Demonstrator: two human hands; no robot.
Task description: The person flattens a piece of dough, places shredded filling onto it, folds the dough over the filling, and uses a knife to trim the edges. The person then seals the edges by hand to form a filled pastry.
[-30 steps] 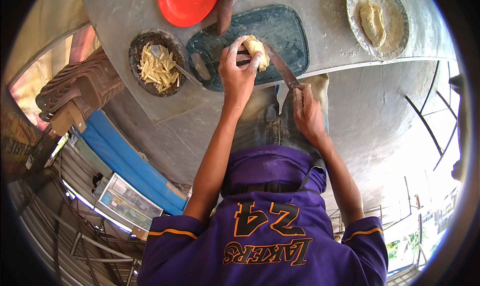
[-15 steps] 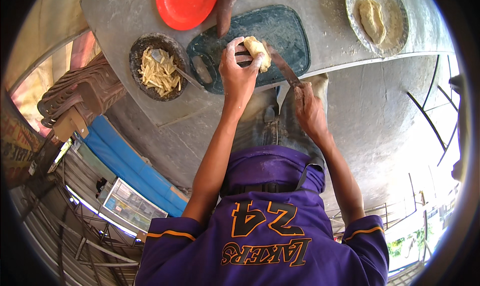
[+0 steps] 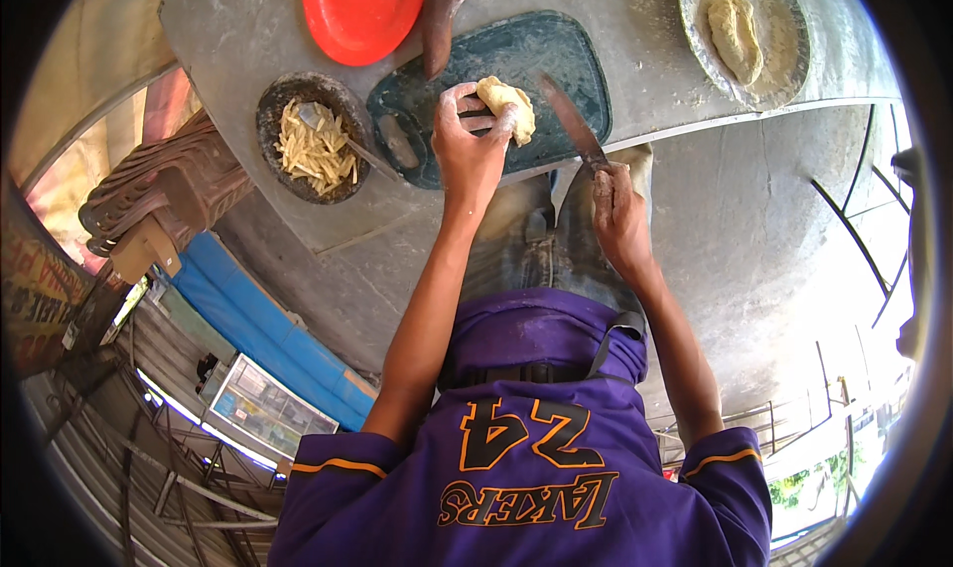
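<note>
Grey tabletop (image 3: 640, 66), held dough (image 3: 509, 102), concrete floor (image 3: 730, 205).

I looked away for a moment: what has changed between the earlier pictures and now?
The knife has moved right, away from the dough piece: its blade, earlier close against it, now stands apart. Nothing was let go: the right grip still holds the knife, the left grip the dough piece. The chopping board, bowl of pale strips and red plate stayed put.
</note>
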